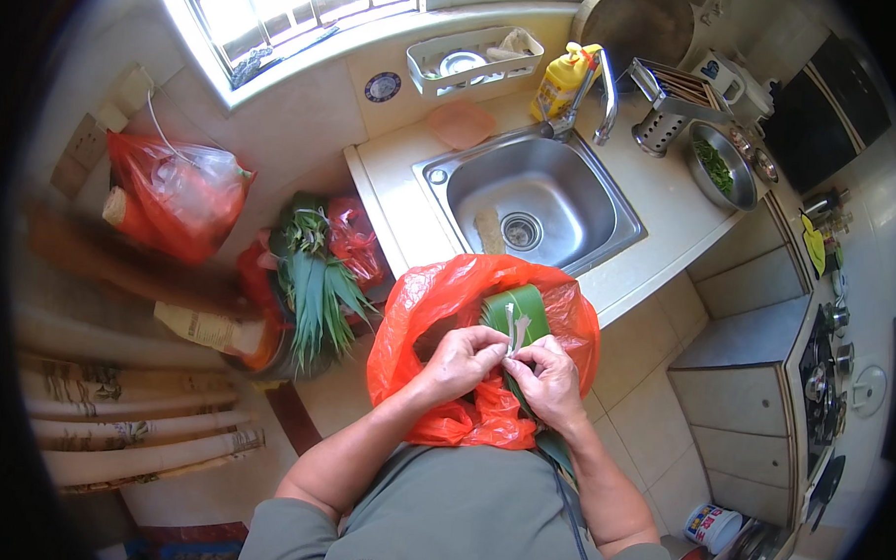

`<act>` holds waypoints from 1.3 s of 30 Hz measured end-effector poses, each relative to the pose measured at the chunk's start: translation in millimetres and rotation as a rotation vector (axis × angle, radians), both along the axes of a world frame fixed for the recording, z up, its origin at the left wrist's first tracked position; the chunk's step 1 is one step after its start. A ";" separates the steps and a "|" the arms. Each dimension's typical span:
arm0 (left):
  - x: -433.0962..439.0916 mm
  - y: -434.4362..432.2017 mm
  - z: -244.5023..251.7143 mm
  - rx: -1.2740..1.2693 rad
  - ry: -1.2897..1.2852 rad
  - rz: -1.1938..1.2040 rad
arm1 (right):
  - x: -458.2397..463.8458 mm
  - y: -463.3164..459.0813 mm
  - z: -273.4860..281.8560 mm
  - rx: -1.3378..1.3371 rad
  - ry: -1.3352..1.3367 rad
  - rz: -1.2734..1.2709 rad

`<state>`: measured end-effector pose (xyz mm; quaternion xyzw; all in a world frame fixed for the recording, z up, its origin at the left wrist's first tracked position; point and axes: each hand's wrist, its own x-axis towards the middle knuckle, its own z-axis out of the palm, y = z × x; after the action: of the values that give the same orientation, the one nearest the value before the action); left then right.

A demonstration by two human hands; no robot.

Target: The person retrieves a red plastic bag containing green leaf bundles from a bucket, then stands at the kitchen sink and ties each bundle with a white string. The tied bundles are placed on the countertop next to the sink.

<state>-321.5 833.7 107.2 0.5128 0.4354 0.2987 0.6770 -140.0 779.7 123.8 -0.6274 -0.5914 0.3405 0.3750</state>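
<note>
An open red plastic bag (pixel 410 301) lies in front of my body, just before the sink counter. Inside its mouth is a folded bundle of long green leaves (pixel 530 301), with a pale strip (pixel 521 327) tied or looped about it. My left hand (pixel 464 360) pinches one part of the strip between thumb and forefinger. Close against it, my right hand (pixel 550 376) pinches the strip too, fingertips nearly touching those of the left. The knot or crossing of the strip is mostly hidden by my fingers. Leaf ends come out below my right hand.
A steel sink (pixel 562 188) with a faucet (pixel 608 100) is set in the counter ahead. A steel bowl of greens (pixel 720 171) stands at its right. More long leaves (pixel 318 298) lie on a bin at the left. Cabinets (pixel 740 401) stand at the right.
</note>
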 end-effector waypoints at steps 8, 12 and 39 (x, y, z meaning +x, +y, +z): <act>1.8 -5.4 -12.0 -0.205 -0.344 0.067 | 1.2 -2.8 -8.4 0.023 0.156 -0.019; -10.3 -10.4 -9.8 -0.387 -0.570 0.056 | 3.2 -0.7 -7.0 -0.112 0.180 -0.073; -5.8 -5.7 -7.2 -0.019 -0.287 0.256 | 5.8 -6.6 3.3 0.122 0.143 0.122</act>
<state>-327.3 828.1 100.0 0.3988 0.3987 0.4485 0.6934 -134.2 773.1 127.1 -0.5405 -0.6198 0.3699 0.4322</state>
